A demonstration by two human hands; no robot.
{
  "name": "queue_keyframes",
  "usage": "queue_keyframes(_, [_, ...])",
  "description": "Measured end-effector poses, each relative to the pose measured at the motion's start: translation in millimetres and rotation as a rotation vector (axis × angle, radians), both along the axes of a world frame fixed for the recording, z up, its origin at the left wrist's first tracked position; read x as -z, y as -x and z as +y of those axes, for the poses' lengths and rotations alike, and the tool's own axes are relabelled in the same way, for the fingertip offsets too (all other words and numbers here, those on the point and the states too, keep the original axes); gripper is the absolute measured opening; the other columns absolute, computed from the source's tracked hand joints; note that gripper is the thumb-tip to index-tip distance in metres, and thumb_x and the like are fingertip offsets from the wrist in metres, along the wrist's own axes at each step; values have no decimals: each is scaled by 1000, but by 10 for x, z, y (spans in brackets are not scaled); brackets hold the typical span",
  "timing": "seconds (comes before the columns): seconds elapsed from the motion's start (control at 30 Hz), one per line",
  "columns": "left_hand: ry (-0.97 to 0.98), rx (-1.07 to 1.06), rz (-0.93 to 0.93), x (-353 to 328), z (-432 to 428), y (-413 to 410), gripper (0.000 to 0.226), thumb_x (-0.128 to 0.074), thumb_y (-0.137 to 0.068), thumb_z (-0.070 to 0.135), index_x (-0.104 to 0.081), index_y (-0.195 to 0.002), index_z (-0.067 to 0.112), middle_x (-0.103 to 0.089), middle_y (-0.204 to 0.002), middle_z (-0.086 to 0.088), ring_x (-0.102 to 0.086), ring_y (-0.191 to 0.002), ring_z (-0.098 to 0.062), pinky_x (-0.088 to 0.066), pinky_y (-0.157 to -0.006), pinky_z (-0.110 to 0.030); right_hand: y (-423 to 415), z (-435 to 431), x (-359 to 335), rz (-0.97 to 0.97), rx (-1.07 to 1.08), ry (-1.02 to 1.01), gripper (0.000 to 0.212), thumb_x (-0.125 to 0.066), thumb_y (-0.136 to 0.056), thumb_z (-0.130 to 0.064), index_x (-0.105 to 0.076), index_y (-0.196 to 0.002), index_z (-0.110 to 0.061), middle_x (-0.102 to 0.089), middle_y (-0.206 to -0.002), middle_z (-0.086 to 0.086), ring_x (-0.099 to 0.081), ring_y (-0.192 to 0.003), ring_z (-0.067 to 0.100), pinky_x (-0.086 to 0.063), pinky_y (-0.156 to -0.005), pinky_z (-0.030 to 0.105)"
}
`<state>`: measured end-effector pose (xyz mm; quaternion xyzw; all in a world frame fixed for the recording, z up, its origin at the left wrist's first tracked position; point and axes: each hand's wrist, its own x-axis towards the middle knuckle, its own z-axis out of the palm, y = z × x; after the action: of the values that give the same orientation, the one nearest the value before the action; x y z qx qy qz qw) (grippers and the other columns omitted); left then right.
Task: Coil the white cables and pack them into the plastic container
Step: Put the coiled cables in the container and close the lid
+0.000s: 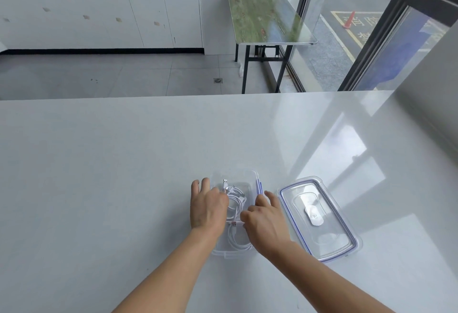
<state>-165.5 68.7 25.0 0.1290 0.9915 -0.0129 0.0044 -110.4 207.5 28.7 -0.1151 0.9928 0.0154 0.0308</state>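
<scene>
A clear plastic container [248, 171] stands on the white counter with coiled white cables [237, 204] lying inside it. My left hand [207, 206] lies over its left side, two fingers straight outside the left wall and the others resting on the coil. My right hand [265, 221] reaches over the right rim; thumb and curled forefinger pinch a white cable near a plug with a reddish tip [234, 224]. A second loop of cable [239, 244] sits at the near end of the container.
The container's clear lid [329, 235] with a blue seal lies flat just right of it. The white counter [99, 176] spreads wide to the left and far side. A green-topped folding table [267, 17] stands beyond, by the glass wall.
</scene>
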Motion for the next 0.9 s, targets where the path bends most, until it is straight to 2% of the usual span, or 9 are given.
queue_keyframes(0.13, [-16, 26, -6, -30, -34, -77, 22, -56, -79, 4, -74, -75, 15, -72, -77, -3, -52, -103, -30, -36, -99, -43, -5, -7, -25, -9, 7, 5, 18, -75, -47, -7, -60, -50, -17, -51, -43, -5, -52, -64, 25, -49, -93, 45])
queue_keyframes(0.27, [-34, 96, 28, -51, -75, -165, 8, -70, -70, 7, -73, -68, 14, -70, -74, -6, -62, -104, -34, -44, -103, -49, -17, -17, -28, 8, -4, 15, 18, -75, -49, -6, -60, -50, -18, -50, -45, -4, -53, -64, 25, -50, -93, 45])
queue_keyframes(0.37, [-72, 163, 21, -46, -88, -223, 8, -78, -57, 9, -70, -61, 12, -66, -65, -7, -65, -84, -34, -52, -97, -48, -3, -30, -18, 41, -32, 52, 19, -77, -49, -9, -62, -52, -19, -52, -47, -3, -53, -62, 26, -54, -88, 40])
queue_keyframes(0.5, [-98, 186, -42, -71, -68, -280, 11, -78, -55, 11, -68, -58, 13, -62, -63, -5, -62, -70, -30, -57, -74, -38, 5, -27, -11, 60, -40, 105, 17, -76, -51, -9, -62, -54, -19, -53, -50, -3, -52, -59, 25, -54, -75, 32])
queue_keyframes(0.6, [-131, 194, -39, -83, -85, -312, 4, -72, -64, 15, -70, -67, 13, -65, -72, -6, -63, -77, -31, -54, -77, -40, -12, 3, -25, 83, -14, 170, 14, -75, -59, -8, -64, -59, -18, -58, -56, -2, -53, -63, 26, -51, -63, 32])
queue_keyframes(0.7, [-132, 191, -58, -99, -77, -330, 15, -59, -80, 19, -72, -86, 14, -66, -92, -6, -59, -95, -30, -46, -92, -38, -60, 62, -54, 112, 26, 260, 11, -75, -66, -8, -69, -68, -16, -64, -63, -1, -56, -67, 27, -51, -60, 32])
queue_keyframes(0.77, [-154, 196, -51, -121, -47, -364, 19, -53, -84, 19, -70, -93, 14, -65, -98, -5, -56, -100, -28, -42, -93, -36, -99, 139, -68, 118, 81, 312, 5, -72, -77, -13, -73, -80, -16, -69, -74, 1, -57, -77, 28, -51, -69, 35])
queue_keyframes(0.83, [-185, 198, -45, -151, 8, -405, 23, -49, -87, 19, -69, -99, 17, -64, -102, -3, -55, -103, -26, -41, -92, -34, -144, 248, -78, 85, 156, 362, 14, -65, -87, -21, -74, -98, -17, -72, -90, 0, -57, -90, 26, -49, -80, 34])
queue_keyframes(0.9, [-243, 199, -49, -182, 90, -453, 27, -48, -90, 20, -69, -106, 18, -64, -107, -1, -54, -105, -24, -41, -92, -32, -214, 378, -84, 102, 246, 459, 18, -65, -90, -23, -74, -105, -20, -71, -97, -3, -57, -96, 23, -48, -82, 31])
